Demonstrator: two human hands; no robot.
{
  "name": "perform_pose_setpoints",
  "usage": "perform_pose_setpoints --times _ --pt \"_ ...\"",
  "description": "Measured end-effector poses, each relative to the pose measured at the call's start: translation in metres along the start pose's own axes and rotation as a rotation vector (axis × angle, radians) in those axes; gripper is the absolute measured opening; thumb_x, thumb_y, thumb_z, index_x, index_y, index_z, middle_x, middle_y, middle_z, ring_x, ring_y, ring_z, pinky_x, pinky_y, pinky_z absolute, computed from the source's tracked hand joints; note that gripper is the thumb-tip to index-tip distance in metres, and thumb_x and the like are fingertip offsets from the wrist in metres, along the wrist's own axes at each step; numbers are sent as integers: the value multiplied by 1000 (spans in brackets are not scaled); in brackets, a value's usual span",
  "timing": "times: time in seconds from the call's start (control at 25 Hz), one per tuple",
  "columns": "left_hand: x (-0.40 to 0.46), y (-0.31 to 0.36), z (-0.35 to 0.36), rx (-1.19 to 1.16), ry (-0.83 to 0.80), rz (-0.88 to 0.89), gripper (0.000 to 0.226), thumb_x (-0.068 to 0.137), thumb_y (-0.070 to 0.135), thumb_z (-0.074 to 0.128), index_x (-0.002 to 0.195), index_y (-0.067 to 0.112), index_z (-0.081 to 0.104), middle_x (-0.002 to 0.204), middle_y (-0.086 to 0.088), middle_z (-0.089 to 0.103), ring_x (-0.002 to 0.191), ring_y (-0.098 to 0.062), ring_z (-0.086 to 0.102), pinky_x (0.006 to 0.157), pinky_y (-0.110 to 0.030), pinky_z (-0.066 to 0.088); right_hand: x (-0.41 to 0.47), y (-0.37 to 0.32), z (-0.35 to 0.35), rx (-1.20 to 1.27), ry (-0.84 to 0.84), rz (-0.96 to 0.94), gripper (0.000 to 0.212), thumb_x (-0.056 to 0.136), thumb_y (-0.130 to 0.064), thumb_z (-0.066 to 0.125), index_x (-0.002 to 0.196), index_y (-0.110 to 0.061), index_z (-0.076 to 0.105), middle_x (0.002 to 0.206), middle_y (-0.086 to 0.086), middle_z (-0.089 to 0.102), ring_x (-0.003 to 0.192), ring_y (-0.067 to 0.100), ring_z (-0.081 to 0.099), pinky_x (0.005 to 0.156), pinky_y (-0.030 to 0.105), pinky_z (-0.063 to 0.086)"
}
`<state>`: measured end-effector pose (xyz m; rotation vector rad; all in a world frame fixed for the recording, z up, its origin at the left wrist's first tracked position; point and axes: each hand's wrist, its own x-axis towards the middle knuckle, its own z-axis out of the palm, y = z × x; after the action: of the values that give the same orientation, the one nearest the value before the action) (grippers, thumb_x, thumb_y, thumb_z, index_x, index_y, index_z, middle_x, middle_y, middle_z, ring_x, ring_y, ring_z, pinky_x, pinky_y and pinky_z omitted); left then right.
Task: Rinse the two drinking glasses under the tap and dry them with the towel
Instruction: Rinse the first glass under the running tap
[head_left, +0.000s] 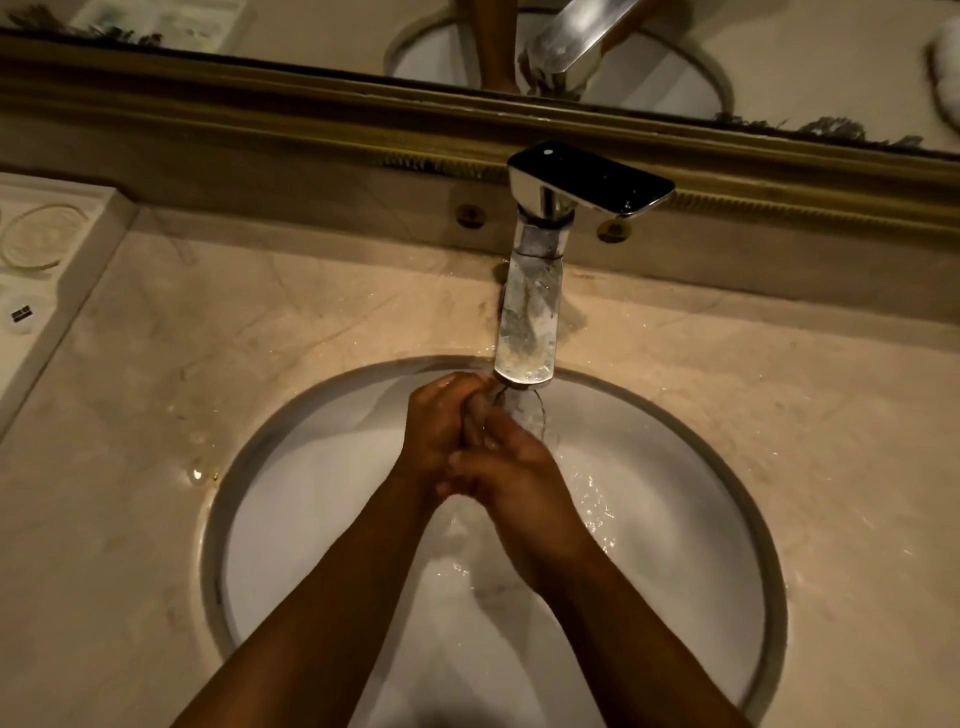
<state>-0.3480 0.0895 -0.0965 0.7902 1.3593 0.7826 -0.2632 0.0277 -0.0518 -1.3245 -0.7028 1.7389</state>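
Marble counter (727, 395) ringed a white sink (322, 519) where the left hand (436, 431) and right hand (514, 478) wrapped their fingers together around a glass (524, 413) just under the tap (530, 312)

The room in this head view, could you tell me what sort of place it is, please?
Most likely a bathroom vanity: a round undermount basin set in a marble counter, a chrome tap running, and a gilt-framed mirror behind.

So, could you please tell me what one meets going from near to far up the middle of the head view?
Sink → clasped hands → tap → gold mirror frame → mirror.
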Motion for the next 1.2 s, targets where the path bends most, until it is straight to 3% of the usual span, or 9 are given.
perform_pose_setpoints --times 0.08,0.2,0.28,0.44,0.56,0.8,0.96,1.08,1.2 --pt "-4 0 -2 -69 7 23 18 100 3 52 92 9 66 60 15 70 59 0 65 54 -11 50 2 -1 -3 -60 30 -20 33 92 1 53 117 -15 66 104 2 73 90 18 69 75 35 56" --pt "3 -3 -9 -195 -47 -139 37 93 22 61 105 -13 68 102 -33 71 88 -32 70 76 -35 57 6 12 -27 -1142 -69 -341 25 99 -34 50 117 -25 64 113 -3 68 99 14 63 84 28 52" --pt "4 -1 -14 -104 -96 -234 40 93 28 58 103 -9 69 105 -35 66 91 -34 66 74 -36 54 9 12 -38 -1401 -152 -493 30 98 -44 48 115 -29 67 117 -7 67 105 13 61 87 29 50" --pt "14 10 -26 147 -269 -413 34 90 45 58 87 12 68 78 -17 58 64 -28 53 54 -26 32 17 13 -55 -1358 -261 -740 27 91 -24 58 116 -22 68 119 -2 68 110 17 62 91 30 53" --pt "18 7 -22 33 -229 -268 36 96 34 57 91 2 71 74 -22 66 57 -28 62 49 -27 45 16 19 -44 -1094 -187 -414 31 92 -12 63 121 -23 66 121 -4 68 107 14 63 91 29 53" --pt "5 -9 -4 -141 108 68 19 96 13 62 82 5 72 72 -7 73 68 -16 68 62 -30 55 13 2 -3 257 69 118 27 100 -12 51 121 -13 68 114 8 73 96 18 69 56 25 47" --pt "1 -6 -4 -83 35 -78 25 100 28 59 87 12 73 77 -8 75 75 -27 71 57 -32 57 16 7 -17 -336 154 -59 24 101 -24 52 102 -17 76 84 -2 76 67 6 67 59 22 48" --pt "5 5 -17 53 -190 -410 39 98 46 54 106 14 76 98 -9 80 89 -32 74 69 -38 61 14 10 -37 -825 -38 -297 18 97 -23 59 101 -23 77 98 -5 77 87 8 69 81 29 55" --pt "9 5 -27 55 -341 -596 40 85 47 61 95 12 76 85 -11 75 75 -28 67 70 -35 52 15 6 -50 -1252 -266 -327 24 92 -30 64 115 -31 72 113 -4 73 101 16 67 88 30 53"
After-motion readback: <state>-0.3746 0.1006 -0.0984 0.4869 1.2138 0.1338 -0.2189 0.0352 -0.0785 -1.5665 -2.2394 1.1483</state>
